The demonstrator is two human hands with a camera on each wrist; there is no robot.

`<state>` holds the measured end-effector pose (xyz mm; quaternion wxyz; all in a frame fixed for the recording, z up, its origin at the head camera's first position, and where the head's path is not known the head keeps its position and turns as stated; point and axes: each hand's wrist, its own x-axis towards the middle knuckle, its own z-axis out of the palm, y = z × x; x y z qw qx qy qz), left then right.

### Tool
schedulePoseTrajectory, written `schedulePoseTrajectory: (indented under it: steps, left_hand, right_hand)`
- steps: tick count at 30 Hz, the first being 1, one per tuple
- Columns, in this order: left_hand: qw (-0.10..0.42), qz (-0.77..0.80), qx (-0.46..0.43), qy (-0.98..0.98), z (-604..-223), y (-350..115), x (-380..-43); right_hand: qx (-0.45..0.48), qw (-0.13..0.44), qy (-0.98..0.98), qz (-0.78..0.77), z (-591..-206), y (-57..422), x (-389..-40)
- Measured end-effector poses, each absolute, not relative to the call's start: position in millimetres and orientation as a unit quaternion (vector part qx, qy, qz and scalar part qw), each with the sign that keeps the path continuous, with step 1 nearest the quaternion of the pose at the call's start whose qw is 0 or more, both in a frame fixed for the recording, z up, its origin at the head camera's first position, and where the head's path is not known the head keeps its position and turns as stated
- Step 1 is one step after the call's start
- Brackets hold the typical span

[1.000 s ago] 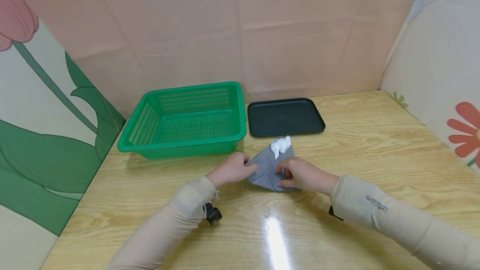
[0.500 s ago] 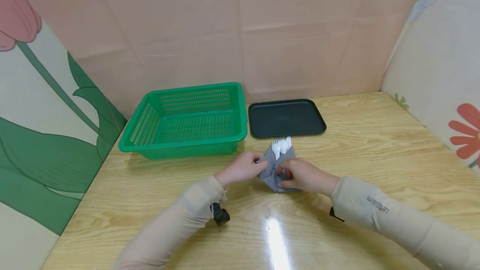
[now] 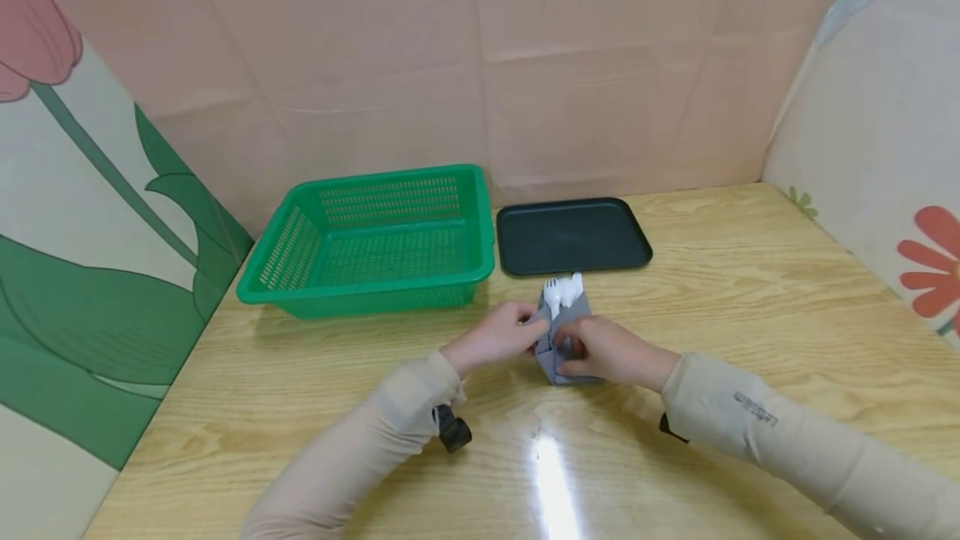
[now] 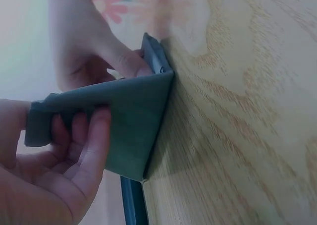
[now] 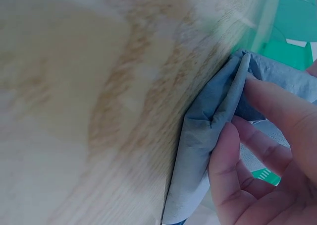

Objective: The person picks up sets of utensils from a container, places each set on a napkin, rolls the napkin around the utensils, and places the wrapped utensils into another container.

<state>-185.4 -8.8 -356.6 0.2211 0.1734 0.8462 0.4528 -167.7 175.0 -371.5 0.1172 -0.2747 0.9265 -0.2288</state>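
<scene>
A grey napkin (image 3: 582,312) lies partly folded on the table around white plastic cutlery. A fork (image 3: 552,293) and the end of another white piece (image 3: 573,288) stick out of its far end. My left hand (image 3: 501,333) pinches the napkin's left side and holds that flap raised off the table, as the left wrist view shows with the napkin (image 4: 133,116) standing up from the wood. On the near part of the fold, my right hand (image 3: 611,350) grips a napkin edge between thumb and fingers (image 5: 225,160). The cutlery's lower ends are hidden inside the napkin.
At the back left stands a green plastic basket (image 3: 367,283) with slotted walls. A black tray (image 3: 573,236) lies just beyond the napkin, right of the basket. A pink sheet (image 3: 600,90) hangs behind the wooden table (image 3: 750,290).
My left hand has moved right, bringing the napkin's left flap inward toward the cutlery, so the napkin is narrower. My right hand has stayed in place.
</scene>
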Motion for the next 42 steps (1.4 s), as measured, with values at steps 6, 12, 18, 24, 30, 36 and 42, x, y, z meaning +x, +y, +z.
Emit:
schedulePoseTrajectory:
  steps: [6,12,18,24,30,36,42]
  left_hand:
    - [0.203,0.449,0.191,0.849,-357,-6,-184]
    - [0.213,0.472,0.182,0.836,-359,-3,-183]
    - [0.239,0.52,0.162,0.804,-361,-1,-180]
    - [0.253,0.541,0.158,0.786,-365,3,-181]
    - [0.263,0.554,0.141,0.777,-367,10,-181]
    - [0.259,0.564,0.129,0.773,-369,15,-181]
    - [0.268,0.572,0.118,0.766,-371,19,-181]
  right_hand:
    - [-0.277,0.115,0.925,-0.234,-372,176,-167]
    - [-0.277,0.114,0.923,-0.243,-373,176,-167]
    - [-0.274,0.113,0.923,-0.246,-375,177,-168]
    - [-0.267,0.114,0.923,-0.254,-375,178,-169]
    - [-0.249,0.117,0.923,-0.269,-377,180,-171]
    - [-0.252,0.112,0.92,-0.278,-376,181,-171]
    - [-0.252,0.126,0.918,-0.281,-377,182,-171]
